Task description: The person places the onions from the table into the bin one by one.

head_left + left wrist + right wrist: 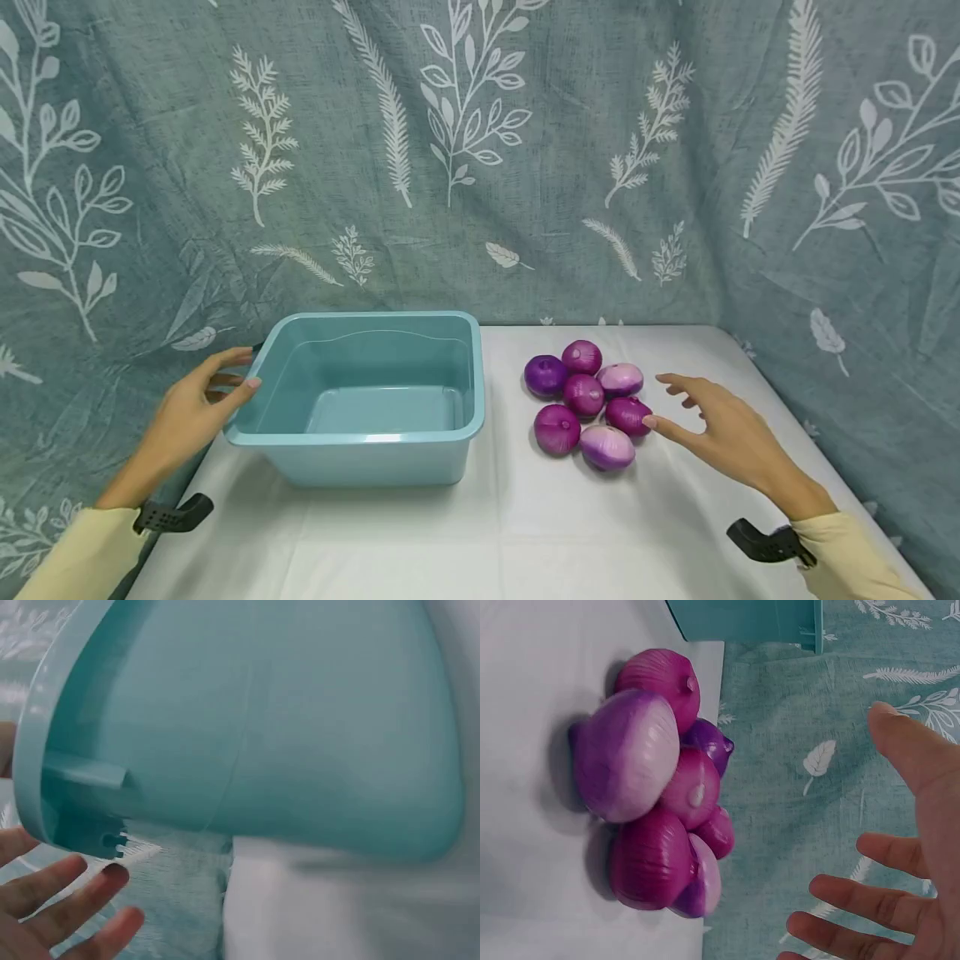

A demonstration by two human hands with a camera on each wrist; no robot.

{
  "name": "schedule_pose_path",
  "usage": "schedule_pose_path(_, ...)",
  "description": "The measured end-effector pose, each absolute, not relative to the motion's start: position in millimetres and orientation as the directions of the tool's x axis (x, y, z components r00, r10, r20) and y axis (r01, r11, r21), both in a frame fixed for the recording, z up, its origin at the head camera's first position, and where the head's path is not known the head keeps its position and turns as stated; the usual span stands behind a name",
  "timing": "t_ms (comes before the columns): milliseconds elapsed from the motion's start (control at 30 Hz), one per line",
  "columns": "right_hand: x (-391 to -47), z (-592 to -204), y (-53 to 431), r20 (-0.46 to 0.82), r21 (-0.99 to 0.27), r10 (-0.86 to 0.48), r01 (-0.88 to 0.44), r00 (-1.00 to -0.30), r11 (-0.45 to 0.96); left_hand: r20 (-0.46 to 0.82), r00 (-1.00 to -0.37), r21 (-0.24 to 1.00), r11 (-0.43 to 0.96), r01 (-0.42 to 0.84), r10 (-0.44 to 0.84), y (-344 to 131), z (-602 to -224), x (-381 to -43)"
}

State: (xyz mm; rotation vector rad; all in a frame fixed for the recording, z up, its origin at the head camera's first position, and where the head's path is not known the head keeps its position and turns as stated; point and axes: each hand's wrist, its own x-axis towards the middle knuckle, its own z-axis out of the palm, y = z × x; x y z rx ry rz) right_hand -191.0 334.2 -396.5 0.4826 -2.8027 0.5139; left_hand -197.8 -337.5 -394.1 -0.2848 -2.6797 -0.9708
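A pale blue-green plastic basin (360, 462) stands on the left of the table, with nothing inside. My left hand (198, 404) is at its left rim, thumb tip overlapping the rim in the head view. The left wrist view shows the fingers (75, 900) spread and extended beside the rim's corner. To the right of the basin, several red onions (557, 430) sit in a close cluster, some deep purple, others paler. My right hand (723, 429) hovers at the cluster's right side, fingers apart and holding nothing. Its thumb tip overlaps the rightmost dark onion (627, 416) in the head view.
A white cloth covers the table (420, 542). Behind it and along both sides hangs a grey-green curtain (525, 275) with white leaf prints. Each wrist wears a black strap mount (768, 542) below a cream sleeve.
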Motion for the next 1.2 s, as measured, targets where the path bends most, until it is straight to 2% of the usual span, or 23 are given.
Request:
schedule_pose_path(133, -189, -406, 328, 0.272, -0.328, -0.282, -0.364, -0.920, 0.872, 0.232, -0.968, 0.719, 0.654, 0.236, 0.095, -340, -399, -200)
schedule_pose_path(300, -187, -418, 325, 0.243, -0.356, -0.280, -0.354, -0.929, 0.865, 0.220, -0.969, 0.808, 0.534, 0.247, 0.116, -346, -410, -206)
schedule_pose_path(600, -188, -434, 325, 0.233, -0.373, -0.304, -0.374, -0.924, 0.849, 0.175, -0.971, 0.871, 0.435, 0.230, 0.163, -359, -424, -211)
schedule_pose_path(833, -191, -447, 324, 0.249, -0.366, -0.330, -0.404, -0.911, 0.838, 0.136, -0.958, 0.923, 0.319, 0.215, 0.253, -366, -430, -214)
schedule_pose_path(1200, -194, -457, 320, 0.224, -0.389, -0.307, -0.374, -0.925, 0.842, 0.107, -0.941, 0.943, 0.267, 0.199, 0.321, -372, -434, -217)
